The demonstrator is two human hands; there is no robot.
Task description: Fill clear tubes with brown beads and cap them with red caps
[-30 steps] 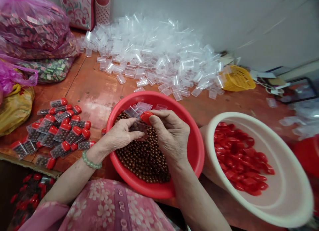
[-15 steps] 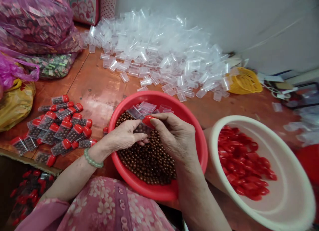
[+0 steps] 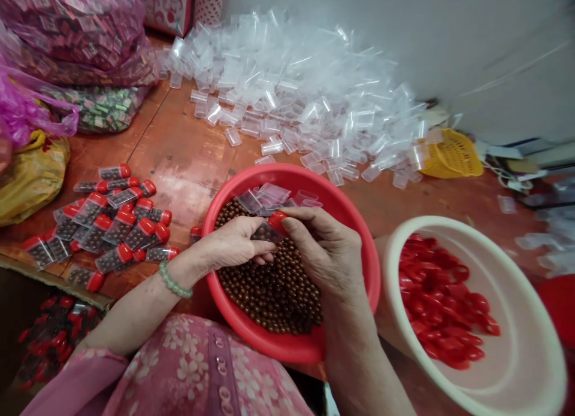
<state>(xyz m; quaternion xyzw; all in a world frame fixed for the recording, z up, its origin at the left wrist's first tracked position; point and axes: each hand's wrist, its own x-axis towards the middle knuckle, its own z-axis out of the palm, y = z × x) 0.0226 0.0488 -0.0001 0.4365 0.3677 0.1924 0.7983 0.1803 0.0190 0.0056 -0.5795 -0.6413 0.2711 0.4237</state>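
Observation:
Above a red basin of brown beads, my left hand holds a small clear container with dark beads inside, gripped between thumb and fingers. A green bead bracelet circles that wrist. My right hand pinches a red cap at the container's right end. Several empty clear containers lie on the beads at the basin's far side. Red caps fill part of a white basin to the right.
Capped, bead-filled containers are piled at the left on the wooden table. Clear empty containers are heaped along the wall. Purple bags stand at the back left, a yellow basket at the back right.
The whole view has shifted a little, so most things appear slightly further right. Both hands keep their grip on the container and its cap.

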